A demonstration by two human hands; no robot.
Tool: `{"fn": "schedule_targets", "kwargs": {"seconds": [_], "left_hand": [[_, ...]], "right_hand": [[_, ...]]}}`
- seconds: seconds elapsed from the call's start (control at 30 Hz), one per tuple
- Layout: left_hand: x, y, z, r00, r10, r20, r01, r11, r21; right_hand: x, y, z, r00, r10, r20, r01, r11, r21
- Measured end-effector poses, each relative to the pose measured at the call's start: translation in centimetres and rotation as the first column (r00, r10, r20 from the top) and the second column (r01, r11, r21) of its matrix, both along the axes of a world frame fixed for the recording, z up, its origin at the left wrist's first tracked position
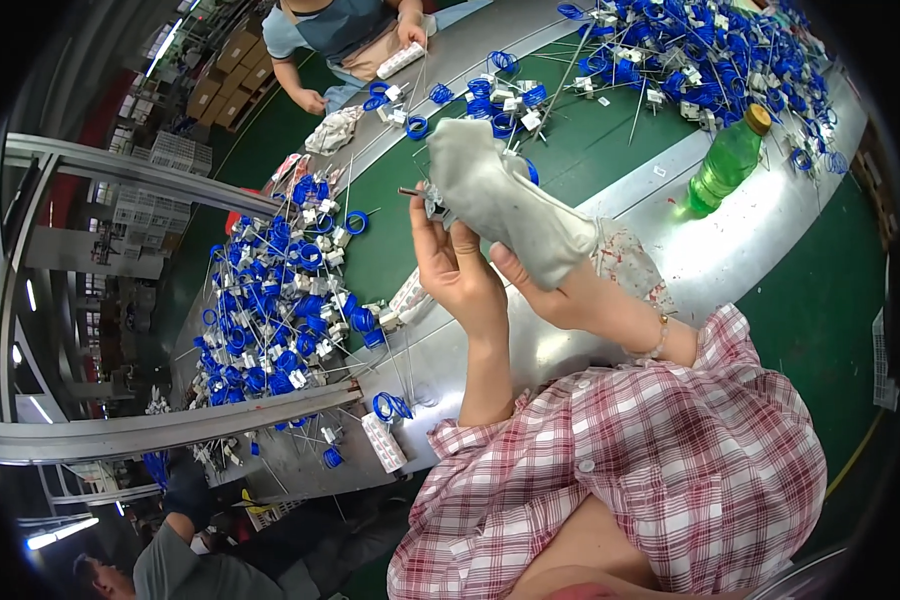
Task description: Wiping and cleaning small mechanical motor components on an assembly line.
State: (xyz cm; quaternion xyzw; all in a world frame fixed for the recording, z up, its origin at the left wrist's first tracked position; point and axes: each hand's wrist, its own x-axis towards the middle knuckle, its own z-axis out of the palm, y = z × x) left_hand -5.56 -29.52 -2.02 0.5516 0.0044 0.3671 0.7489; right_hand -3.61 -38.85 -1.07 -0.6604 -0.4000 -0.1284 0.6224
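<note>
while the part is held in mid-air: drop and snag risks noted

while both hands work raised above the green belt [590, 140], the small grey metal part [432, 205] sits pinched between the fingertips of the bare left hand [458, 272], fingers curled closed around it, a thin dark pin projecting to its left. the right hand [500, 200] wears a loose grey cloth glove and is folded over the same part from above; how tightly it grips cannot be told, as the glove hides the fingers.

risks, as judged:
- the slack glove fabric could catch on the pin and pull the part out of the left fingertips.
- a dropped part would fall among the 2 heaps of blue wire coils [270, 310] and be hard to recover.
- the green bottle [725, 162] stands upright just beside the far heap; a sweeping right elbow could topple it.
- another person's hands [410, 32] work at the far end of the belt, well apart.
</note>
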Motion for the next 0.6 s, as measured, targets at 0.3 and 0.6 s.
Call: {"fn": "schedule_targets", "kwargs": {"seconds": [0.3,0.6], "left_hand": [[-1.0,0.1,-0.9,0.999,0.039,-0.024,-0.04,0.999,-0.035],[0.2,3.1,-0.1,0.964,-0.191,0.185,0.228,0.952,-0.202]], "right_hand": [[-0.7,0.7,-0.9,0.965,-0.137,0.226,0.163,0.981,-0.103],[-1.9,-6.7,-4.9,0.707,0.046,-0.705,0.132,0.972,0.196]]}}
